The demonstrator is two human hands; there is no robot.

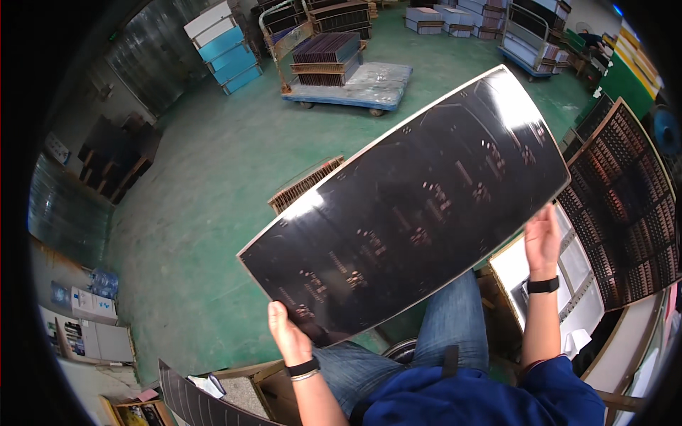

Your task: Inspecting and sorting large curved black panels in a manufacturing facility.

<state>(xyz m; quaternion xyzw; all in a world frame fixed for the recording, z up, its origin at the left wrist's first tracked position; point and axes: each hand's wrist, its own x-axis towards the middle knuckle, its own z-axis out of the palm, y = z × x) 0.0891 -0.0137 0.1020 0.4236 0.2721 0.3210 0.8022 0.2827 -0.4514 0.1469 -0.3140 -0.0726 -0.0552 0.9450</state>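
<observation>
A large glossy black circuit board panel (419, 213) with clusters of small copper-coloured pads is held up tilted in front of me, above my lap. Its right end is raised higher than its left, and light glares off the upper right corner and the upper left edge. At the lower left corner, my left hand (288, 335) grips the edge, with the thumb showing and the fingers partly behind the panel. My right hand (543, 240) holds the lower right edge, its fingertips partly hidden. Each wrist wears a black band.
A patterned dark panel (625, 213) leans at the right beside a white lit surface (516, 273). Behind the held panel stands a rack of boards (307, 186). Farther off is a flat trolley (376, 84) with stacked panels. Another dark sheet (192, 399) lies at lower left.
</observation>
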